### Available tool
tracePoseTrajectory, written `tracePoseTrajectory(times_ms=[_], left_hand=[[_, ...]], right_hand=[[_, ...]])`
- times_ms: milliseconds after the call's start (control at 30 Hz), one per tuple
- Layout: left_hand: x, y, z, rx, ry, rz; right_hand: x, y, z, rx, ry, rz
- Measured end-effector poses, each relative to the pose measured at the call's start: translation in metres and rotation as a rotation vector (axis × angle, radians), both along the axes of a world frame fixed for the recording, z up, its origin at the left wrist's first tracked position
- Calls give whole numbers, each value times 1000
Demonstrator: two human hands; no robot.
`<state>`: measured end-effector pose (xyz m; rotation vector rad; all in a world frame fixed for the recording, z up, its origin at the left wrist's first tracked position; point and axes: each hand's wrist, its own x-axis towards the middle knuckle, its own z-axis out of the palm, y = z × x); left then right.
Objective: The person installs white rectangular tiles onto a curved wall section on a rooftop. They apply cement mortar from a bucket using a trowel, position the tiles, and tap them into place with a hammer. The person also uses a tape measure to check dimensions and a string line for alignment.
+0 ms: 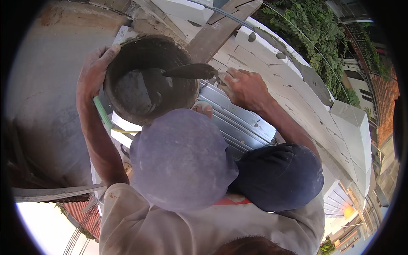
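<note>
My left hand (94, 70) grips the left rim of a round, mortar-caked bucket (148, 46), its thumb over the edge. The bucket tips so that its inside shows, with wet grey mortar (138, 91) at the bottom. My right hand (247, 88) is closed round the handle of a trowel (189, 71), the handle mostly hidden by the fingers. The dark trowel blade points left, over the bucket's opening. Just below the bucket are my bent knees, one in faded purple-grey cloth (182, 161) and one in dark blue cloth (276, 176).
Ribbed metal sheeting (242, 117) lies under the right arm, with bare toes (204, 108) by it. A white block wall (293, 102) runs along the right, foliage (301, 32) beyond it. A wooden plank (219, 32) crosses behind. A green-handled item (103, 112) sits beside the left forearm.
</note>
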<state>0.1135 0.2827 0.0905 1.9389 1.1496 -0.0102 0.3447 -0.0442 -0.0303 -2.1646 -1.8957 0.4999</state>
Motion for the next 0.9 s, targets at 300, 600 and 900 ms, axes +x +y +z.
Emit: tracePoseTrajectory(times_ms=[300, 600, 900], left_hand=[[5, -22, 4, 263, 99, 59], [-5, -13, 13, 155, 114, 72], [-12, 2, -4, -58, -93, 156]], right_hand=[[-50, 106, 16, -166, -287, 667], [-21, 116, 27, -350, 449, 553], [21, -26, -69, 157, 893, -13]])
